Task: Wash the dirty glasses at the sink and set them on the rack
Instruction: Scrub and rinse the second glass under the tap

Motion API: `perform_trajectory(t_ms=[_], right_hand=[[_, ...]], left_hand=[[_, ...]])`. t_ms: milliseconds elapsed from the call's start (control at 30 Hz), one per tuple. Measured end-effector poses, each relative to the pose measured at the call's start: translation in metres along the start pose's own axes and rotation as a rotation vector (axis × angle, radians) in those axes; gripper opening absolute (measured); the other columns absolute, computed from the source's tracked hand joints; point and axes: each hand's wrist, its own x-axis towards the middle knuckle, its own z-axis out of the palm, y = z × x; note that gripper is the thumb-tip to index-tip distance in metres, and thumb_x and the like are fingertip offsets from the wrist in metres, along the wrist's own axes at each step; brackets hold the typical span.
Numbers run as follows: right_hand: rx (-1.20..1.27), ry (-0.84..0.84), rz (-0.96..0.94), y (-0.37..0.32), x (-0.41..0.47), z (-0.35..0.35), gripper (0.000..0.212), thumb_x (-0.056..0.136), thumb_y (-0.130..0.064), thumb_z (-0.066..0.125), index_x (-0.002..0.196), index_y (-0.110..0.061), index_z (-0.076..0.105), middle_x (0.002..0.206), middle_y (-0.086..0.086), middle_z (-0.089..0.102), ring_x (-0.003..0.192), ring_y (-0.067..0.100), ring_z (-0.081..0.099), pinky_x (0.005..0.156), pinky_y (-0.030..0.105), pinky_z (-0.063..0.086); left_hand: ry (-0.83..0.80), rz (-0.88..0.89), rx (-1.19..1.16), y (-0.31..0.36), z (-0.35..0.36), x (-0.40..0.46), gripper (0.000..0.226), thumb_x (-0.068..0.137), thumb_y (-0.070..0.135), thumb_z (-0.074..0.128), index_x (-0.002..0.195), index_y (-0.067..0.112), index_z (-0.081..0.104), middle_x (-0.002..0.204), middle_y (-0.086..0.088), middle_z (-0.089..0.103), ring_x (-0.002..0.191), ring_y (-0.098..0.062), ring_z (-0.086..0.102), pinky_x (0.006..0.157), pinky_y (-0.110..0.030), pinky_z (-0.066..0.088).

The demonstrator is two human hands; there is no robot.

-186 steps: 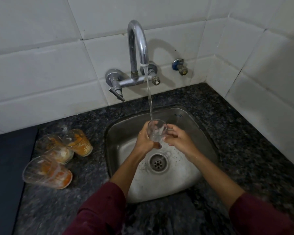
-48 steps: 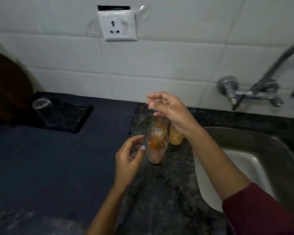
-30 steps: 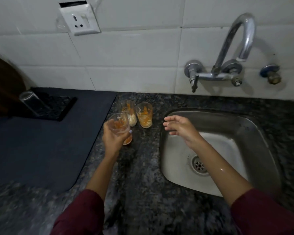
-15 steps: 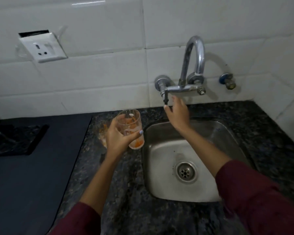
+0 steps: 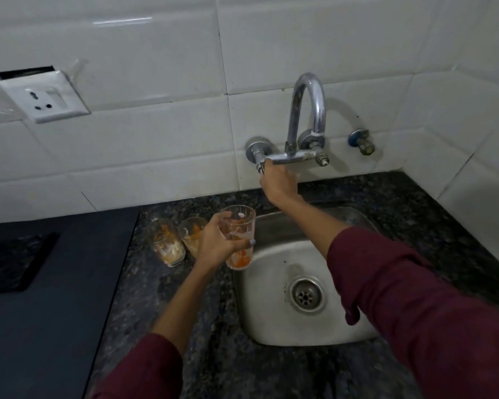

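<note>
- The left hand (image 5: 213, 243) grips a dirty glass (image 5: 239, 237) round its middle, fingers curled behind it and the thumb across the front.
- That glass is held upright in the air, above the left rim of the sink (image 5: 274, 335), with orange residue on its inner wall and at its bottom.
- The right hand (image 5: 277, 182) is stretched out to the wall, well apart from the held glass and higher in the view; its fingers are curled round the tap handle (image 5: 260, 166) at the left end of the tap (image 5: 307, 110).
- No water shows under the spout.
- Two more dirty glasses stand on the dark speckled tabletop (image 5: 208, 326), just left of the left hand: the nearer glass (image 5: 166, 241) further left, and the other glass (image 5: 192, 233) partly hidden behind the hand's knuckles. Both are smeared with orange and whitish residue.
- Whether those two touch each other cannot be told.
- A dark mat (image 5: 55, 312) covers the tabletop to the left of the glasses.
- A black tray (image 5: 12, 263) lies on the mat near the left edge.
- Both arms wear maroon sleeves (image 5: 429, 306).
- A white socket (image 5: 43, 96) sits on the tiled wall above the mat.
</note>
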Motion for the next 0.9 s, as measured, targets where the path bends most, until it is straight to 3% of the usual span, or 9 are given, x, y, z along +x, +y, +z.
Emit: perform_trajectory(t_ms=[100,267,433,533,633,700,767,833,900], right_hand=[[-0.045,0.037,-0.055,-0.001,-0.001,0.003,0.043,0.093,-0.007,0.040,0.136,-0.011,0.038,0.098,0.022,0.065,0.091,0.038,0.061,0.068,0.042,0.047],[-0.111,0.039,-0.118,0.000,0.002,0.005,0.050,0.090,-0.003,0.037,0.139,-0.014,0.034,0.098,0.021,0.066,0.091,0.040,0.061,0.064,0.040,0.043],[-0.102,-0.015,-0.134,0.001,-0.004,-0.003,0.054,0.092,-0.003,0.038,0.143,-0.017,0.026,0.105,0.021,0.064,0.091,0.038,0.060,0.063,0.037,0.039],[0.079,-0.096,-0.071,0.004,-0.026,-0.009,0.065,0.094,-0.016,0.047,0.147,-0.026,0.012,0.108,0.019,0.061,0.087,0.032,0.060,0.070,0.043,0.051],[0.233,-0.103,-0.063,0.016,-0.063,-0.017,0.050,0.093,-0.021,0.052,0.140,-0.014,0.036,0.129,0.013,0.055,0.112,0.026,0.057,0.093,0.039,0.048],[0.317,-0.028,-0.093,0.030,-0.090,-0.024,0.031,0.092,-0.013,0.053,0.122,-0.010,0.058,0.120,0.010,0.063,0.104,0.017,0.061,0.089,0.026,0.047],[0.393,0.048,-0.125,0.045,-0.117,-0.034,0.023,0.088,-0.005,0.054,0.106,-0.009,0.068,0.103,0.009,0.069,0.085,0.009,0.060,0.078,0.017,0.044],[0.412,0.042,-0.183,0.058,-0.135,-0.045,0.020,0.085,-0.005,0.057,0.098,-0.009,0.071,0.095,0.008,0.070,0.079,0.009,0.060,0.074,0.018,0.044],[0.332,-0.086,-0.240,0.072,-0.140,-0.050,0.021,0.085,-0.018,0.061,0.102,-0.011,0.070,0.097,0.006,0.070,0.088,0.015,0.063,0.085,0.026,0.045]], left_hand=[[-0.022,-0.001,0.014,0.001,0.001,-0.003,0.081,0.052,0.015,0.093,0.121,0.010,0.052,0.104,-0.001,0.064,0.097,-0.019,0.063,0.081,-0.030,0.052],[-0.052,-0.008,0.033,-0.001,0.002,-0.005,0.081,0.048,0.019,0.093,0.118,0.012,0.053,0.109,-0.008,0.068,0.099,-0.023,0.065,0.090,-0.045,0.053],[-0.074,-0.008,0.032,-0.003,0.007,-0.006,0.077,0.049,0.018,0.093,0.115,0.016,0.053,0.105,-0.004,0.068,0.096,-0.020,0.067,0.089,-0.043,0.055],[-0.092,0.006,0.033,-0.003,0.011,-0.006,0.074,0.050,0.018,0.093,0.111,0.020,0.052,0.102,0.000,0.067,0.092,-0.014,0.066,0.085,-0.035,0.055],[-0.129,0.037,0.032,-0.002,0.019,-0.008,0.073,0.052,0.021,0.092,0.113,0.024,0.052,0.100,0.009,0.065,0.089,-0.004,0.063,0.079,-0.023,0.051],[-0.181,0.064,0.025,-0.001,0.028,-0.011,0.073,0.053,0.019,0.091,0.115,0.027,0.053,0.100,0.013,0.064,0.092,-0.004,0.063,0.077,-0.018,0.050],[-0.228,0.091,0.037,0.000,0.040,-0.012,0.072,0.053,0.018,0.091,0.114,0.030,0.053,0.102,0.012,0.065,0.094,-0.006,0.064,0.079,-0.020,0.052],[-0.275,0.104,0.035,0.000,0.054,-0.012,0.072,0.053,0.018,0.091,0.115,0.027,0.056,0.104,0.008,0.066,0.096,-0.010,0.064,0.083,-0.027,0.054],[-0.318,0.124,0.039,0.002,0.068,-0.012,0.073,0.053,0.018,0.092,0.118,0.022,0.058,0.107,0.005,0.067,0.099,-0.012,0.064,0.086,-0.029,0.053]])
